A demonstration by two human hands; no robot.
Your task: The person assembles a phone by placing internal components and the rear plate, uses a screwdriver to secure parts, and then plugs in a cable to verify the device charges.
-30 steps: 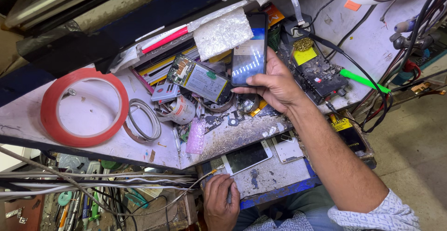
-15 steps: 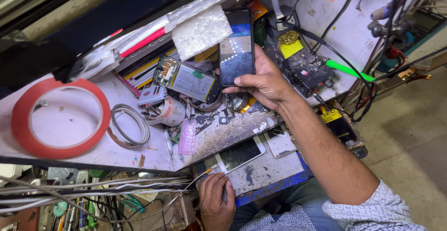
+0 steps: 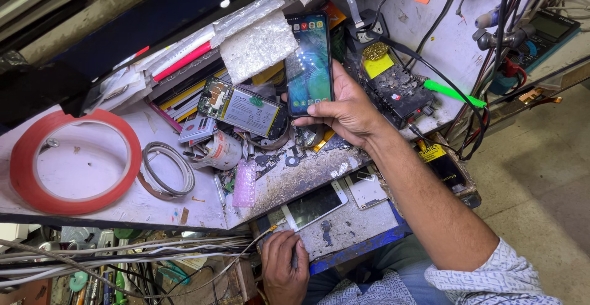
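My right hand (image 3: 349,111) holds a black smartphone (image 3: 309,64) upright over the cluttered bench, its lit screen showing coloured app icons. My thumb rests near the screen's lower edge. Just left of it lies an opened phone body (image 3: 243,107) with its battery and circuit board exposed. My left hand (image 3: 284,267) is low at the front edge of the bench, fingers curled around a thin cable beside a white-framed phone (image 3: 314,204) lying flat.
A large red tape roll (image 3: 72,159) and a grey wire coil (image 3: 168,168) lie at left. A black board (image 3: 396,90) with a green-handled tool (image 3: 453,93) is to the right. Cables hang at the top right and under the bench.
The phone in my right hand has been raised and turned more upright toward me, with its screen now clearly lit. My left hand stays at the bench's front edge.
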